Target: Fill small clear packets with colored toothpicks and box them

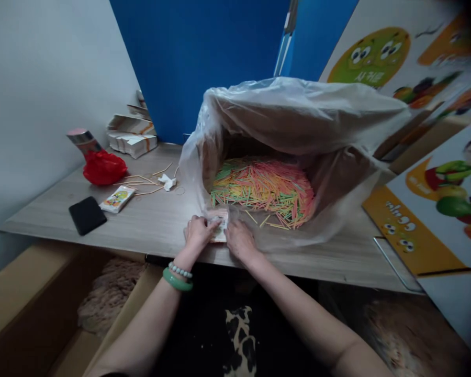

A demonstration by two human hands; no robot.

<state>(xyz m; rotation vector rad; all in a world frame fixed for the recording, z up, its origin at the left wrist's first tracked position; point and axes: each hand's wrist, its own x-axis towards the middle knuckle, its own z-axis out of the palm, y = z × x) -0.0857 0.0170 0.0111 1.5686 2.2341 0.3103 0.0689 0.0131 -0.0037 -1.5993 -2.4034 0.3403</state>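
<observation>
My left hand [198,230], with a green bangle and a beaded bracelet above its wrist, closes on the left side of a small pale printed packet [220,229]. My right hand [240,241] grips the packet's right side, its fingers partly hidden. Both hands are at the table's front edge, by the lip of a clear plastic liner bag [208,120]. Inside the liner lies a heap of thin pink, orange, yellow and green sticks [265,188]. A few loose sticks are strewn near the liner's front lip.
To the left on the table [149,225] are a black flat object [87,215], a printed packet [118,199], a red plastic bag [104,167] and stacked white cards [132,137]. Printed cartons [447,199] stand right. An open cardboard box [31,298] sits below left.
</observation>
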